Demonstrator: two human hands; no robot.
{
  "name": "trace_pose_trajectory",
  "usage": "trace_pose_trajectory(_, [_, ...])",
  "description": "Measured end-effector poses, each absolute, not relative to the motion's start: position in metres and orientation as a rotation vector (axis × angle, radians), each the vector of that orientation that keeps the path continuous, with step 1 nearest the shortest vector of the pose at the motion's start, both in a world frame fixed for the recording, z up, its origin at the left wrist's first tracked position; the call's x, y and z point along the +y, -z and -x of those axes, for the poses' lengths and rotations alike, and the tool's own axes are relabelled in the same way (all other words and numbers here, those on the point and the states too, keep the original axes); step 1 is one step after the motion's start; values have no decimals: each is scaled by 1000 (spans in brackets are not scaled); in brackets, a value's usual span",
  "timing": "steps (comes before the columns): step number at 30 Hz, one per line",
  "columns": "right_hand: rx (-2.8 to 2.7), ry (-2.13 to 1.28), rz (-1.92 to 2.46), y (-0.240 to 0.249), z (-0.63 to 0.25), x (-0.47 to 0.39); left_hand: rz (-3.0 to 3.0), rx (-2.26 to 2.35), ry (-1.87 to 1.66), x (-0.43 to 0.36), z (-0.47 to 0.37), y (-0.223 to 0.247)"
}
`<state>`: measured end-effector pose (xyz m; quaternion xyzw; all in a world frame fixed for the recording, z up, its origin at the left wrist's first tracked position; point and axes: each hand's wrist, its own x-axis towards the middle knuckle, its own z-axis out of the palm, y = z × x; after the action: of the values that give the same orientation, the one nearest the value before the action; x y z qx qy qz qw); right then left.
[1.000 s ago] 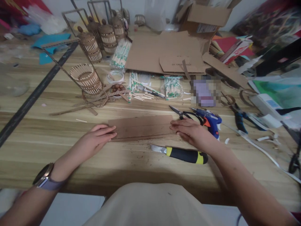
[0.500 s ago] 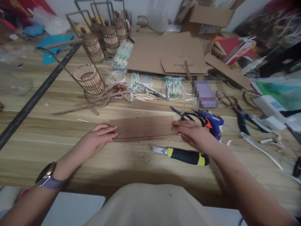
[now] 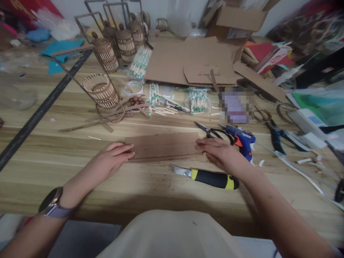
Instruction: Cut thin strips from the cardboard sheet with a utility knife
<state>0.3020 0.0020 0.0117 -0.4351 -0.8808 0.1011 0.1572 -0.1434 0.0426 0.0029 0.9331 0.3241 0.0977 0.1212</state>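
Observation:
A flat brown cardboard strip point(image 3: 165, 147) with lines marked along its length lies crosswise on the table. My left hand point(image 3: 114, 156) is closed on its left end, fingers on top. At the opposite end, my right hand point(image 3: 215, 148) grips the strip, its thumb side toward me. Just below the strip rests a black and yellow utility knife point(image 3: 212, 178), blade pointing left. Black-handled scissors point(image 3: 213, 131) lie beyond my right hand, beside a blue glue gun point(image 3: 240, 139). Dark crumbs are scattered near the knife blade.
Beyond the strip are cardboard offcuts point(image 3: 110, 116), an open stick basket point(image 3: 100, 89), a tape roll point(image 3: 133, 87) and bagged sticks point(image 3: 199, 100). Lidded stick lanterns point(image 3: 125, 44) and a large cardboard sheet point(image 3: 172, 61) stand or lie farther back. Pliers point(image 3: 276, 138) are at right.

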Motion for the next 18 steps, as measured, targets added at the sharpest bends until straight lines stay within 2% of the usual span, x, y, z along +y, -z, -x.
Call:
trace_pose_trajectory(11, [-2509, -336, 1242, -13, -301, 3, -2601, 903, 0, 51, 108, -20])
trace_pose_trajectory(18, [-2496, -353, 1245, -12, -301, 3, -2753, 698, 474, 79, 52, -48])
